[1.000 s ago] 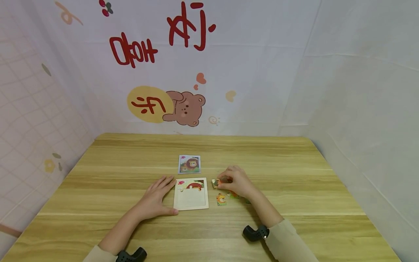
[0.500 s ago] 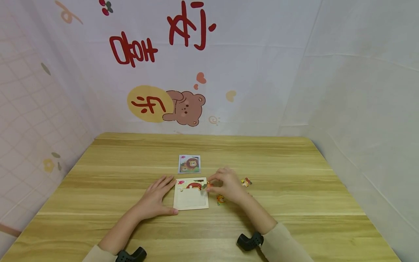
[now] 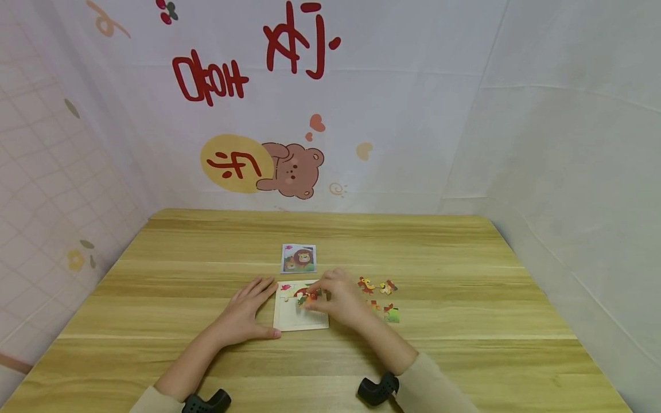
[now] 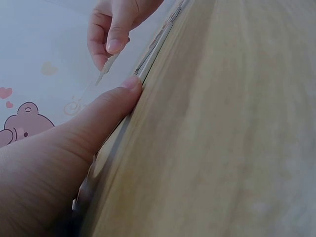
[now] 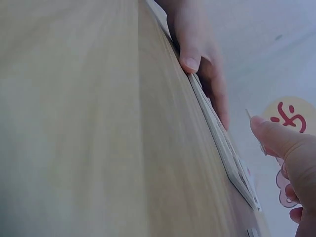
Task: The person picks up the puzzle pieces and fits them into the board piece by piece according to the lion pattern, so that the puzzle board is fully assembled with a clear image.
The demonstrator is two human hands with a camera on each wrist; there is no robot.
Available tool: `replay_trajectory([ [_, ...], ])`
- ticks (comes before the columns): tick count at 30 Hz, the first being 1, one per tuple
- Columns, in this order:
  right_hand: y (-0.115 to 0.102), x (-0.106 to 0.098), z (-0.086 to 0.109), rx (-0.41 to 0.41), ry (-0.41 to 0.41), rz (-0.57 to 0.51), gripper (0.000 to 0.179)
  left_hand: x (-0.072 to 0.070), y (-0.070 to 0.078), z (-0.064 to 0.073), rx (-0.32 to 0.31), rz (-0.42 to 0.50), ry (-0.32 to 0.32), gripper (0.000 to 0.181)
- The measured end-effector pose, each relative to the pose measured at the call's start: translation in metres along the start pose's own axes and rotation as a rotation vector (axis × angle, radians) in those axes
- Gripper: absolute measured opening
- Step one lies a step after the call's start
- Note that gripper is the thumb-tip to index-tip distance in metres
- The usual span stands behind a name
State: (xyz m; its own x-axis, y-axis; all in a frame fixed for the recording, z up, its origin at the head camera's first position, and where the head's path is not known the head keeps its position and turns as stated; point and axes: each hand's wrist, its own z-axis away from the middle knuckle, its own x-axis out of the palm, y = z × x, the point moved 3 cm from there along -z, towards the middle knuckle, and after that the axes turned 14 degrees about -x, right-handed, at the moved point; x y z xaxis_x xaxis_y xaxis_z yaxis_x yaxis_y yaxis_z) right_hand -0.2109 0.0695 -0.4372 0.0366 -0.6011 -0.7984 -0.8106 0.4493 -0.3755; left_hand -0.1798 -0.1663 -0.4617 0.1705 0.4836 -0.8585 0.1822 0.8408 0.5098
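Observation:
My left hand (image 3: pixel 242 318) lies beside a pale jigsaw puzzle tray (image 3: pixel 294 322), fingers spread along its left edge. The thumb (image 4: pixel 111 111) touches the tray's near left corner in the left wrist view. Several puzzle pieces fill the tray's far strip, showing a pink shape and a brown mane; its nearer part is bare. Over the tray, my right hand (image 3: pixel 338 298) pinches a puzzle piece (image 3: pixel 302 301) with green and orange on it. Both wrist views show this piece edge-on and raised off the tray. My right fingers partly cover the tray's far right corner.
Several loose puzzle pieces (image 3: pixel 392 314) lie on the wooden table (image 3: pixel 465 321) to the right of the tray. A small lion picture card (image 3: pixel 298 259) lies just beyond the tray. A printed white cloth (image 3: pixel 403 115) hangs behind the table.
My right hand has carried the puzzle piece left, from the loose pieces to over the tray, uncovering the loose pieces at right. An orange piece beside the tray is now hidden. The left hand stays put.

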Motion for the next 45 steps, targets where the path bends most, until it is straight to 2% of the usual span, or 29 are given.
replay_trajectory([
  [11, -0.009, 0.018, -0.012, -0.012, -0.014, 0.036, 0.028, 0.001, 0.0, 0.001, 0.01, 0.007, 0.008, 0.11],
  [21, -0.008, 0.032, -0.016, 0.034, -0.042, 0.039, 0.028, 0.001, 0.0, 0.002, 0.021, 0.002, 0.014, 0.109],
  [31, -0.01, 0.039, -0.019, 0.05, -0.062, 0.064, 0.029, 0.002, 0.0, 0.001, 0.031, 0.0, 0.033, 0.108],
  [45, -0.009, 0.041, -0.018, 0.059, -0.071, 0.071, 0.027, 0.001, 0.0, 0.001, 0.02, 0.003, 0.012, 0.109],
])
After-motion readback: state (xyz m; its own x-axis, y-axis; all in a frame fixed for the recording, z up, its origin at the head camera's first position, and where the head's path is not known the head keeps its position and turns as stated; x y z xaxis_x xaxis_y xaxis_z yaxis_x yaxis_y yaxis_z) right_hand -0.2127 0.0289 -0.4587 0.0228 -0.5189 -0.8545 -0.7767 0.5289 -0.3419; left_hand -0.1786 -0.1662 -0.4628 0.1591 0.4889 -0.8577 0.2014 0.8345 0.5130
